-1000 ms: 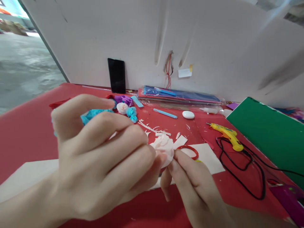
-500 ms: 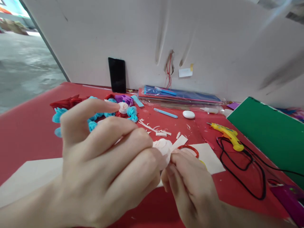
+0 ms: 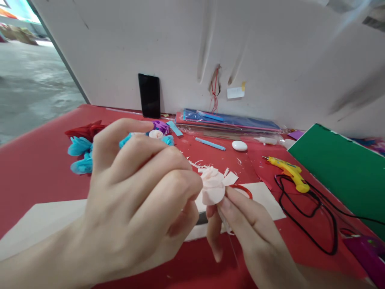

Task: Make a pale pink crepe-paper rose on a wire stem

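A pale pink paper flower (image 3: 213,188) with layered petals is held up between my hands. My right hand (image 3: 252,228) pinches its right side and base between thumb and forefinger. My left hand (image 3: 144,204) is curled against the flower's left edge, index finger raised and bent; its thumb tip is hidden behind the fingers. Below lie scissors with a red handle ring (image 3: 245,189), mostly covered by my right hand. They rest on a pale paper sheet (image 3: 264,196). Paper scraps (image 3: 231,178) are scattered just behind the flower.
Blue, red and purple paper flowers (image 3: 80,146) lie at left, partly behind my left hand. Further back are a phone (image 3: 149,96), a blue pen (image 3: 210,143) and a white oval object (image 3: 240,145). A yellow glue gun (image 3: 288,172) with black cord and a green board (image 3: 339,172) stand right.
The flower has turned and shows more of its petals. My right thumb and fingers have shifted on its base, opening out somewhat. My left hand has moved slightly right.
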The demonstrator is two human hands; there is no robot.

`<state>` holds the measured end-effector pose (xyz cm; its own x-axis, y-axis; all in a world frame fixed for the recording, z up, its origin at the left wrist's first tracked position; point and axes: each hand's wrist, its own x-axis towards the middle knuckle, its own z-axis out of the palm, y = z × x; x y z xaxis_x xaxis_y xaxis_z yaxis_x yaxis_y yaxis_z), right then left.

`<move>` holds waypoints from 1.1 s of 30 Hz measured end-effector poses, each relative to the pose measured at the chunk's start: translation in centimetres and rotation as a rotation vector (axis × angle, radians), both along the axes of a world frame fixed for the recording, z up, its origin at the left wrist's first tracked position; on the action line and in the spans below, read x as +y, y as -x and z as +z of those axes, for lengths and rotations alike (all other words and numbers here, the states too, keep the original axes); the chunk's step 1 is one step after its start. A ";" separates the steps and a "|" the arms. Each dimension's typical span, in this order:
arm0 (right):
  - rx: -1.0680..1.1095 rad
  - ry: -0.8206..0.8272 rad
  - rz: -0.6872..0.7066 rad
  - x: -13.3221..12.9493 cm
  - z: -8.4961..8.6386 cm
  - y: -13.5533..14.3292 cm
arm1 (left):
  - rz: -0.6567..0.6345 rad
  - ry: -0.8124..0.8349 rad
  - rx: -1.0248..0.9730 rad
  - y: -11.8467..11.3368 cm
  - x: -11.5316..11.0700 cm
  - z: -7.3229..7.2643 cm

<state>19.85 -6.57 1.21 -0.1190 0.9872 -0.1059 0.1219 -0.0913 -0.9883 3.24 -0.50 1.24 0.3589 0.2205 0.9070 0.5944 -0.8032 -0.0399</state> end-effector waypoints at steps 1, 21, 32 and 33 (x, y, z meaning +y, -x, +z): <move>0.020 0.004 -0.004 0.0 0.1 -0.1 | 0.003 -0.001 0.004 0.0 0.0 0.0; -0.215 -0.272 -0.027 -0.5 0.1 -0.2 | -0.042 -0.023 0.052 0.4 -0.5 0.4; -0.486 -0.634 -0.109 -1.5 -1.5 -1.0 | -0.047 -0.016 -0.094 0.7 -0.5 -0.3; -0.519 -0.667 -0.106 -1.4 -1.5 -1.1 | -0.047 -0.016 -0.098 0.8 -0.5 -0.3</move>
